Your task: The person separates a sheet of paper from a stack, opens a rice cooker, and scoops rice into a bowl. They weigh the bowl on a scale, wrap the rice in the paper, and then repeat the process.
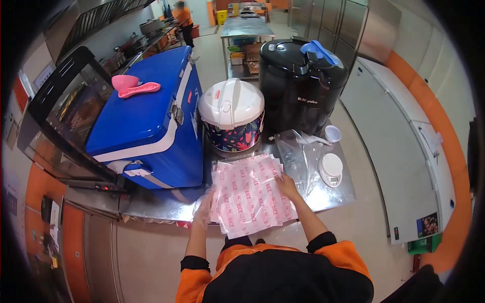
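Observation:
A stack of white paper sheets with red print (250, 194) lies fanned out on the steel counter (328, 194) in front of me. My left hand (204, 204), in a clear glove, rests flat on the stack's left edge. My right hand (287, 186) presses on the right side of the sheets, fingers spread. Neither hand grips anything that I can see.
A blue cooler box (151, 121) with a pink scoop (132, 87) on top stands left. Behind the sheets sit a floral rice cooker (232, 117) and a large black cooker (298, 86). A white scale (332, 169), small cup (333, 133) and clear plastic bags (298, 156) lie right. A person stands far back.

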`<state>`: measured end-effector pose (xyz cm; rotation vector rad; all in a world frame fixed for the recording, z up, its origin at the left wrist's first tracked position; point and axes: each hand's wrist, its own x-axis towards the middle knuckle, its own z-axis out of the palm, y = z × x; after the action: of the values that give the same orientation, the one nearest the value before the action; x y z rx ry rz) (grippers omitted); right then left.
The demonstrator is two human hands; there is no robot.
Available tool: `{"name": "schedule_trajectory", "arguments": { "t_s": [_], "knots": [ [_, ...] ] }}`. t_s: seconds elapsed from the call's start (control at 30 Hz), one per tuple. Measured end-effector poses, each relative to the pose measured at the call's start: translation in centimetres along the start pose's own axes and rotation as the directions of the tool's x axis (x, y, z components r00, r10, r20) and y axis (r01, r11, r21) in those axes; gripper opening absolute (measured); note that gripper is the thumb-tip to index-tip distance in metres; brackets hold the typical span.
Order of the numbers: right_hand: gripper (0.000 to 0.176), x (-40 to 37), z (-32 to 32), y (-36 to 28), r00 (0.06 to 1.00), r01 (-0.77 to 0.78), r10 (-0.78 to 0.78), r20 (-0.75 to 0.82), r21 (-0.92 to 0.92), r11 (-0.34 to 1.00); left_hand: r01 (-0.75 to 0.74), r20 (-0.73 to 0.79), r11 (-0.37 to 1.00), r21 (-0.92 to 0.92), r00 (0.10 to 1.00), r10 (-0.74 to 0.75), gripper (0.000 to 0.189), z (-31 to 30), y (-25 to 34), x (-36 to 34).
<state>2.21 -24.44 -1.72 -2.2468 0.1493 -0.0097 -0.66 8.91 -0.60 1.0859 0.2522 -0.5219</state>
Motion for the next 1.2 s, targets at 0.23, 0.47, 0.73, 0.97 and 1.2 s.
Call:
{"name": "schedule_trajectory", "arguments": {
  "t_s": [0.23, 0.47, 0.73, 0.97, 1.2],
  "knots": [
    [0.058, -1.2, 1.7, -1.6, 0.974, -0.132, 0.143, -0.175, 0.073, 0.989, 0.084, -0.229, 0.587, 0.805, 0.957, 0.178, 0.043, -2.1, -2.6, 2.9],
    [0.059, -3.2, -4.8, -9.8, 0.943, 0.333, -0.240, -0.231, 0.645, 0.687, -0.497, -0.101, 0.637, 0.590, 0.737, 0.669, 0.021, 5.0, 5.2, -3.8],
    [0.026, -1.9, -4.4, -9.3, 0.938, 0.348, -0.275, -0.213, 0.571, 0.743, -0.687, -0.163, 0.530, 0.498, 0.526, 0.835, 0.020, 2.7, 3.0, 0.9],
    [0.018, -1.3, -1.4, -7.6, 0.946, 0.299, -0.134, -0.295, 0.634, 0.713, -0.429, -0.128, 0.405, 0.807, 0.542, 0.831, 0.028, 5.1, 5.1, 0.2],
    [0.025, -2.9, -1.1, -7.5, 0.931, 0.344, -0.202, -0.304, 0.543, 0.766, -0.559, 0.106, 0.244, 0.792, 0.519, 0.848, 0.027, 0.7, 1.5, 1.9]
  ]
}}
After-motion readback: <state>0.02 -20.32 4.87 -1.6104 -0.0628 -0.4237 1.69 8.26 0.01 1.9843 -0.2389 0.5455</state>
